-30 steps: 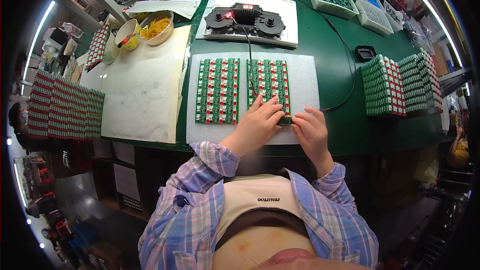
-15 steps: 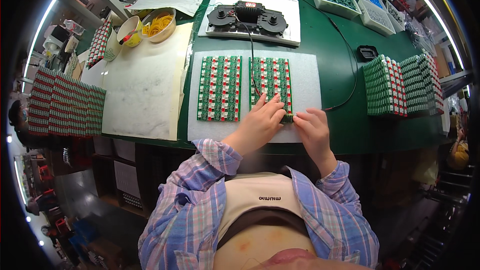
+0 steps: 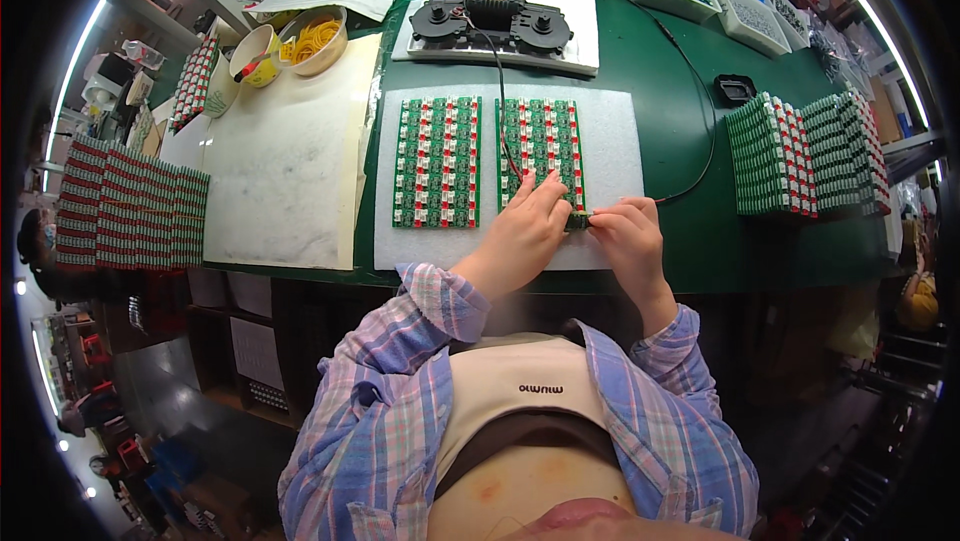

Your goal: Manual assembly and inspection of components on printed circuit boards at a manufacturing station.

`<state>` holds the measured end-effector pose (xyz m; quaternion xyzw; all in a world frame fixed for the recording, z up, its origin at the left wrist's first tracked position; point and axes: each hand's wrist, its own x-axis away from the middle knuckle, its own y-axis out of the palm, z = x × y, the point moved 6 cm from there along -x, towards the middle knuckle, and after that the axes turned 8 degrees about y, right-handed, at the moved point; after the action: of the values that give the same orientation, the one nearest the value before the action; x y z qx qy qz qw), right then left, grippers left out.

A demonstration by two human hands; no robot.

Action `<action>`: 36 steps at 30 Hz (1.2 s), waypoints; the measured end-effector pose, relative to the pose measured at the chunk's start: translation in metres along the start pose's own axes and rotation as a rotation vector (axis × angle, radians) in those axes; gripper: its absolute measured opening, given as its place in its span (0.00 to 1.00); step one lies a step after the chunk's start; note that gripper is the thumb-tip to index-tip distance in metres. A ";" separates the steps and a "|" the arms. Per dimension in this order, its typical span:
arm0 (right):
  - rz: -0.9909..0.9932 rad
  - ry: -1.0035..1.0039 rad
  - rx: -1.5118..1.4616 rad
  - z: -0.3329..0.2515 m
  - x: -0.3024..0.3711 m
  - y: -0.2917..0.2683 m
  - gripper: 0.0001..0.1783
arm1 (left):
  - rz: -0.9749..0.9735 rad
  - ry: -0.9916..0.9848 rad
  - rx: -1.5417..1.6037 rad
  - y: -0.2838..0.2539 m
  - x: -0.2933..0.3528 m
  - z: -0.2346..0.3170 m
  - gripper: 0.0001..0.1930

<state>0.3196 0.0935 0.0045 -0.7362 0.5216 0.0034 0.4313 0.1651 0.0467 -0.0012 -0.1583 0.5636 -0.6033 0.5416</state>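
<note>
Green tabletop [image 3: 690,251]: left hand [image 3: 522,231] spread on circuit panel [image 3: 545,136]; right hand [image 3: 630,238] pinching small dark piece [image 3: 577,223].

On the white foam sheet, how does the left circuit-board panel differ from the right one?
The left circuit-board panel lies uncovered, while the right circuit-board panel is partly hidden by the left hand. A dark cable runs over the right panel; none crosses the left panel. Both are green, dotted red and white, and lie on the white foam sheet.
</note>
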 end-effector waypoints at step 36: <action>-0.070 -0.003 -0.010 -0.019 -0.002 0.024 0.11 | 0.183 -0.026 0.105 -0.028 0.030 -0.026 0.15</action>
<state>0.2918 0.0808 0.0029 -0.7561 0.4948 -0.0081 0.4283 0.1201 0.0284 0.0020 -0.0854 0.5364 -0.5780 0.6090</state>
